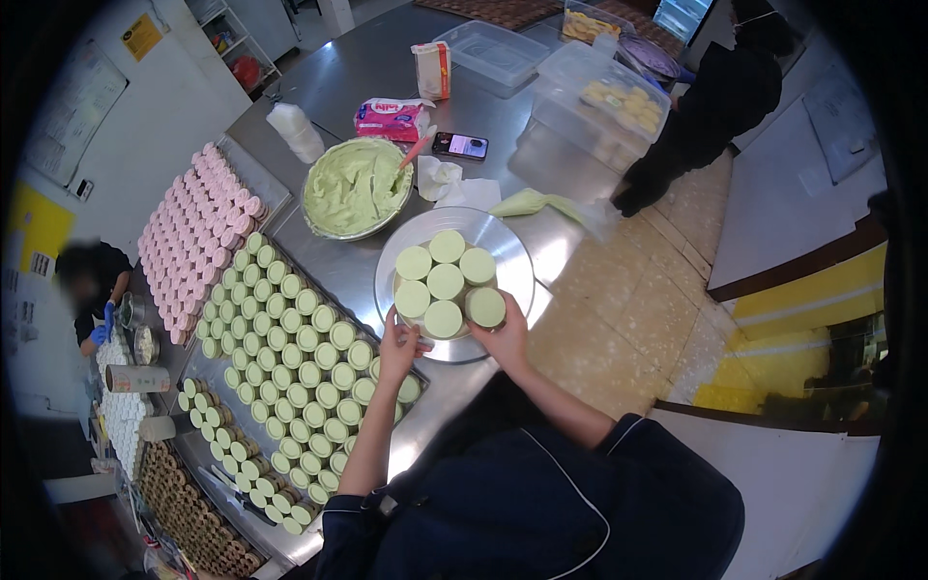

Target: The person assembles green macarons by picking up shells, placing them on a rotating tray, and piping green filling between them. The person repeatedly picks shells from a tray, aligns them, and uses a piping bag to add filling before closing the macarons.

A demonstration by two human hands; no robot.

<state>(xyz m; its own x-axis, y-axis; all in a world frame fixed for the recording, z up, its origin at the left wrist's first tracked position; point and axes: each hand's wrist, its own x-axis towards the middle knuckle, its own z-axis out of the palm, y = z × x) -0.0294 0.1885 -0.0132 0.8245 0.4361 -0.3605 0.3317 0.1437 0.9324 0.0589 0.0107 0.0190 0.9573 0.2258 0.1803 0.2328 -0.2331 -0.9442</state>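
Observation:
Several small round cakes (445, 281) with smooth, pale green tops stand close together on a round metal turntable (519, 253). My right hand (507, 334) is closed around the side of the near right green-topped cake (485, 307). On the near left side, my left hand (400, 342) is by the cluster with its fingers apart, holding nothing that I can see. Behind the turntable sits a bowl of pale green cream (356, 188), a pink-handled spatula (414, 152) stuck in it. A piping bag (541, 202) with green cream lies to the right.
Trays of green-topped cakes (290, 333) and pink-topped cakes (193, 232) fill the left. A phone (460, 146), a pink packet (392, 119), a carton (432, 71) and clear plastic bins (599, 97) stand farther back. One person (710, 97) is at far right, another (97, 290) at left.

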